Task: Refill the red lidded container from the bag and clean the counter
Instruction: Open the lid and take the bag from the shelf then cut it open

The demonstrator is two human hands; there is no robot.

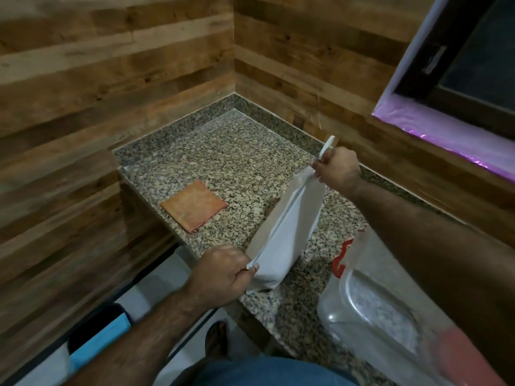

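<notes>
A white paper bag (pixel 284 235) stands on the speckled granite counter (pixel 237 160), stretched lengthwise along its folded top edge. My left hand (pixel 223 274) pinches the near end of that edge. My right hand (pixel 338 169) grips the far end, and a white clip or strip (pixel 326 147) sticks up out of that fist. The clear container with red lid parts (pixel 373 307) lies at the right under my right forearm, blurred and partly hidden. A folded orange cloth (pixel 193 206) lies flat on the counter to the left of the bag.
Wood-panelled walls (pixel 111 79) close the counter's back corner and left side. A window (pixel 473 65) with a purple-lit sill is at the upper right. The counter's front edge drops to a pale floor (pixel 156 288), where a foot in a sandal (pixel 216 339) shows.
</notes>
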